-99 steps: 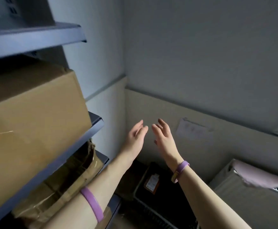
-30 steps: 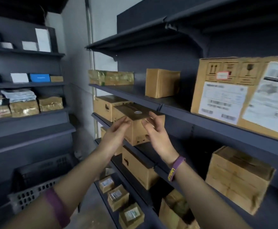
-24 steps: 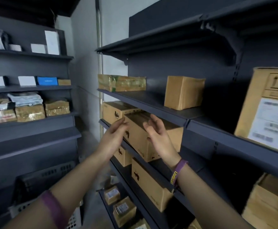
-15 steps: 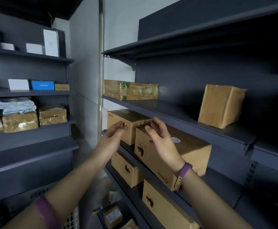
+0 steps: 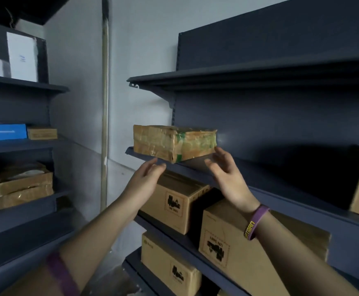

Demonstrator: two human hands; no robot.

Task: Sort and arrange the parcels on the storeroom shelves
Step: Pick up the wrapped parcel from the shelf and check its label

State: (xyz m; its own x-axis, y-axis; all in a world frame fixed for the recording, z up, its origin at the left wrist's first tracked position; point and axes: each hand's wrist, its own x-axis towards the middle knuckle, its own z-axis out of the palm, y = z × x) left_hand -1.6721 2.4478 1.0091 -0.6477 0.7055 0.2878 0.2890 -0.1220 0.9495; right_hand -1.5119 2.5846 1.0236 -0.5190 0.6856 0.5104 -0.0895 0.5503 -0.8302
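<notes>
Parcel [image 5: 174, 143]: flat, brown, glossy-taped all over with green patches, at the left end of the upper shelf [image 5: 285, 189], with its nearest corner out past the shelf lip. Probably light for its bulk and fairly stiff, though creased and dented along the edges, so likely to give a little under pressure. Slick on every face, hence poor for a pinch from above. Better taken by the two ends, palms inward, or scooped from under the overhanging corner. No visible sign of anything fragile; contents unknowable.

Left hand [image 5: 144, 180] just below and in front of the parcel's left face, fingers [image 5: 158, 165] straight and close together, palm turned inward. Empty, and apparently just short of touching. Right hand [image 5: 227, 180] near the parcel's right end, spread and relaxed, thumb apart from the fingers, topmost fingertip [image 5: 218, 150] at or just off the lower right corner; contact unclear. Both empty, set apart widely enough to flank the parcel.
</notes>
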